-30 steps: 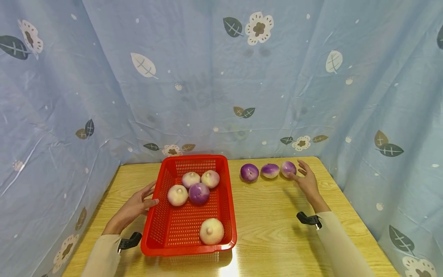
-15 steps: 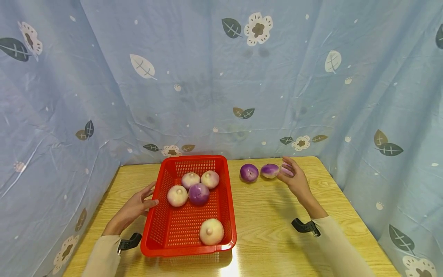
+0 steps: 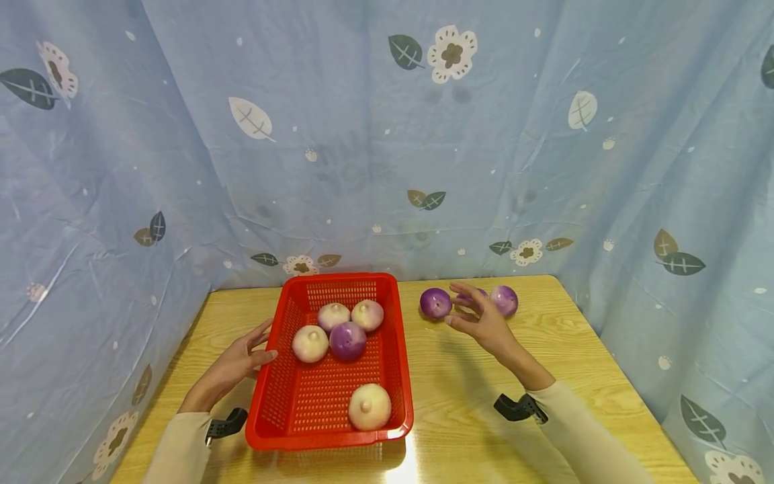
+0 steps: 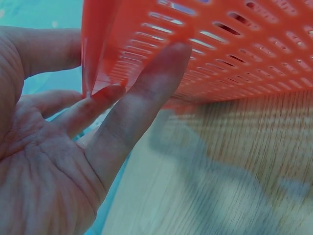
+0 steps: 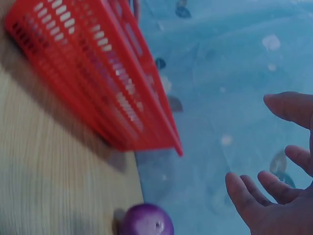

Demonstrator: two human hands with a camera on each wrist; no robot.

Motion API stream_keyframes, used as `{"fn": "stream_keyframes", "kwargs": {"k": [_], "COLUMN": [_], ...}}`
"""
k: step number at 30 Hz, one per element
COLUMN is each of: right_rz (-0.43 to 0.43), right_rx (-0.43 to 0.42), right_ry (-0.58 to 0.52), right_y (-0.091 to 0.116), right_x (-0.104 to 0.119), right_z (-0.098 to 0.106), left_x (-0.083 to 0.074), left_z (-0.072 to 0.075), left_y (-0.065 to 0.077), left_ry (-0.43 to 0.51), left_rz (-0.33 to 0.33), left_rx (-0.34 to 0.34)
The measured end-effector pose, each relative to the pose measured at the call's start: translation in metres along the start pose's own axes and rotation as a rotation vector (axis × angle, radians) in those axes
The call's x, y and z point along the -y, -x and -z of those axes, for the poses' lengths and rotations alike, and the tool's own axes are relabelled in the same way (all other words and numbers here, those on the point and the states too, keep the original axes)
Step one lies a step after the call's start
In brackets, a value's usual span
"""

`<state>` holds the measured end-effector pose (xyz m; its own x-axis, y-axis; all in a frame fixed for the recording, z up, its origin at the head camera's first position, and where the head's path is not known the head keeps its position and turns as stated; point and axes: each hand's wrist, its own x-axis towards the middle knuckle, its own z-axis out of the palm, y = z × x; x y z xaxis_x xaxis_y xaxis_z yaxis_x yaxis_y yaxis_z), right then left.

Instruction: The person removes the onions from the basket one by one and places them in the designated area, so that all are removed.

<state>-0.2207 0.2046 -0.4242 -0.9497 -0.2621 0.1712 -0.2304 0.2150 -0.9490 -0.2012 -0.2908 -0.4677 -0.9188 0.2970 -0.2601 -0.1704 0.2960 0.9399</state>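
My left hand [image 3: 232, 366] holds the left side of a red slotted plastic basket [image 3: 329, 441]. In the left wrist view the basket's rim [image 4: 95, 44] runs between its digits, some of them lying along the outer wall. Several white-and-purple, turnip-like vegetables [image 3: 310, 343] lie inside the basket. Right of it, at the table's back edge, are three more: a purple turnip [image 3: 434, 304], a middle turnip [image 3: 482, 292] partly covered by my fingers, and a right-hand turnip [image 3: 505, 300]. Hovering over the middle one is my right hand [image 3: 486, 326], fingers spread and holding nothing.
The pale wooden table [image 3: 459, 403] ends at a blue patterned curtain [image 3: 338, 134], which hangs behind and along both sides. Black wrist mounts [image 3: 520, 408] sit on both forearms. The basket's right wall [image 5: 112, 88] stands left of the right hand.
My right hand has moved left, from the rightmost turnip past the middle one towards the leftmost. The rightmost turnip is uncovered again. My left hand and the basket have stayed in place.
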Motion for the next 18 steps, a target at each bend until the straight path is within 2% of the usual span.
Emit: {"fn": "stream_keyframes", "kwargs": {"k": [5, 12, 18], "right_rz": [0.019, 0.021, 0.018], "right_rx": [0.081, 0.164, 0.28], "right_ry": [-0.054, -0.112, -0.135], "right_y": [-0.001, -0.005, -0.004], "right_x": [0.009, 0.016, 0.02], "right_z": [-0.012, -0.025, -0.033], "left_x": [-0.001, -0.003, -0.004], "left_z": [0.0, 0.0, 0.001], "left_y": [0.0, 0.0, 0.0], "left_ry": [-0.003, -0.001, 0.009], "left_rz": [-0.015, 0.003, -0.011], "left_rx": [0.013, 0.007, 0.029]}}
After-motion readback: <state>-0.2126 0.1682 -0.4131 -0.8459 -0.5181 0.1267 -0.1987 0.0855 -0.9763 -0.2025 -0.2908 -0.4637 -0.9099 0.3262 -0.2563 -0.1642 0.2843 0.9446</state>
